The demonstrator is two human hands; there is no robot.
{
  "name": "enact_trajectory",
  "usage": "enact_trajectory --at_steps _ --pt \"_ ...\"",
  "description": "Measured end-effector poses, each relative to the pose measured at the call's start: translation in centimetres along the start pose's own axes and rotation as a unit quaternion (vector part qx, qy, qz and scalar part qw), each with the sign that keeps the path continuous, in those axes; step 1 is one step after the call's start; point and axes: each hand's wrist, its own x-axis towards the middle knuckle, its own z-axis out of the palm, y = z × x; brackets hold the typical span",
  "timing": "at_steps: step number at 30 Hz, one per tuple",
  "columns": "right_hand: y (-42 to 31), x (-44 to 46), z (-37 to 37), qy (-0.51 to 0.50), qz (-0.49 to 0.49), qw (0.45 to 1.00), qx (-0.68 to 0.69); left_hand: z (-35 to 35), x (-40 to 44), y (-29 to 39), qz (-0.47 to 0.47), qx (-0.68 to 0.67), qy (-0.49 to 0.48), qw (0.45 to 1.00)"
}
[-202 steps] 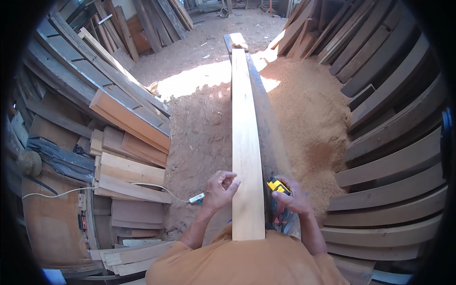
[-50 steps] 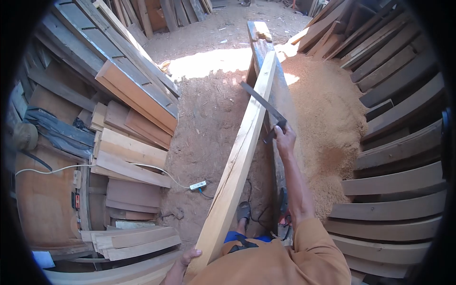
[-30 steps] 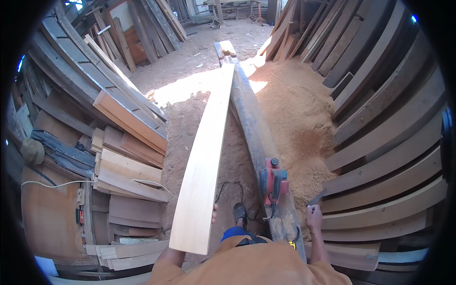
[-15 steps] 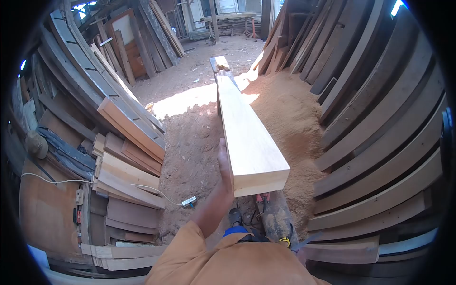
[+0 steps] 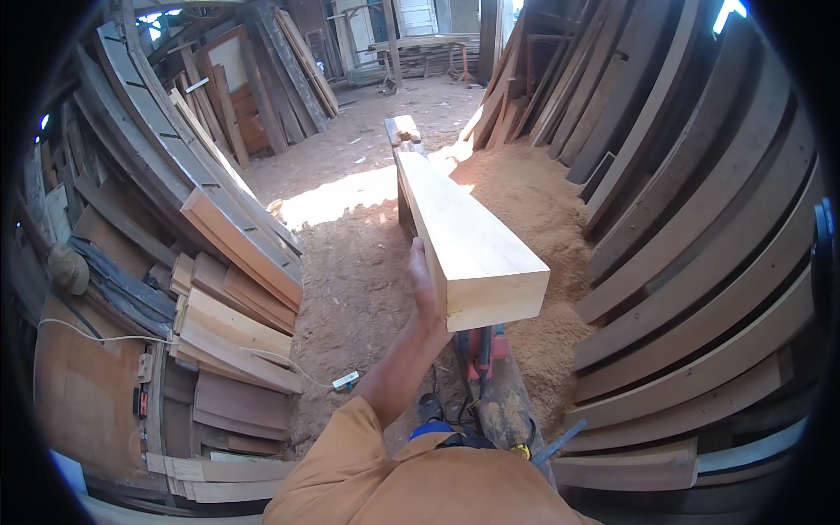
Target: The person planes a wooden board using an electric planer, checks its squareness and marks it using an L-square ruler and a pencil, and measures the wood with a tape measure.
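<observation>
A long, thick, pale timber beam (image 5: 468,232) stretches away from me, its squared near end raised toward my chest. My left hand (image 5: 423,278) is closed on the beam's left side, close to the near end; its fingertips are hidden by the wood. My right hand does not show. Below the beam's near end, a red and dark power tool (image 5: 486,350) rests on a worn wooden bench (image 5: 506,411), mostly covered by the beam. A blue-grey bar (image 5: 560,440) sticks out at my right side, beside a small yellow item (image 5: 522,451).
A mound of sawdust (image 5: 534,201) lies along the right of the bench. Dark boards (image 5: 700,192) lean along the right wall. Stacked planks (image 5: 236,324) line the left. A white power strip (image 5: 346,381) with a cord lies on the dirt floor (image 5: 337,262).
The beam's near end has moved up and to the right, and my left hand has moved with it. More of the red tool now shows underneath.
</observation>
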Motion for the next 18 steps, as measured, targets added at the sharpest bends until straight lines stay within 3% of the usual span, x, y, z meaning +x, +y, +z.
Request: enact_trajectory --at_steps 3,9,12,18 --pt "-0.3 0.2 -0.2 -0.007 -0.003 1.000 -0.006 -0.6 -0.3 0.0 -0.009 0.019 0.030 0.999" --pt "0.0 0.3 -0.3 -0.025 -0.002 0.999 -0.021 -3.2 -2.2 -0.9 -0.144 -0.052 -0.036 0.987" --pt "0.1 0.3 -0.6 -0.028 -0.009 0.999 -0.028 -2.7 -3.7 -0.1 -0.163 -0.054 -0.035 0.985" --pt "-3.5 1.1 -3.9 0.002 -0.078 0.997 0.013 -6.2 -5.9 -1.6 -0.079 -0.047 0.145 0.985"
